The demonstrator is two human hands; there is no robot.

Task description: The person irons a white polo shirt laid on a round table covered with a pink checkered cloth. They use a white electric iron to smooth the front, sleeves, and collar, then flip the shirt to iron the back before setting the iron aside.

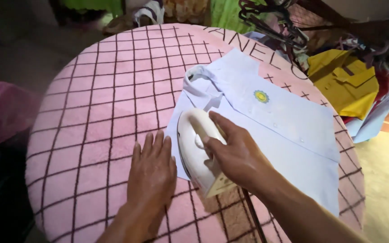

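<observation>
A pale blue shirt with a small round yellow and green emblem lies spread on a round table covered by a pink checked cloth. My right hand grips the handle of a white clothes iron, which rests on the shirt's near left part, just below the collar. My left hand lies flat, fingers together, on the pink cloth right beside the iron's left side, at the shirt's edge. The iron's dark cord runs down toward me under my right forearm.
A yellow garment and other clothes are piled at the right beyond the table's edge. Dark plastic hangers lie at the back right. Green fabric shows at the back. Something pink sits at the left.
</observation>
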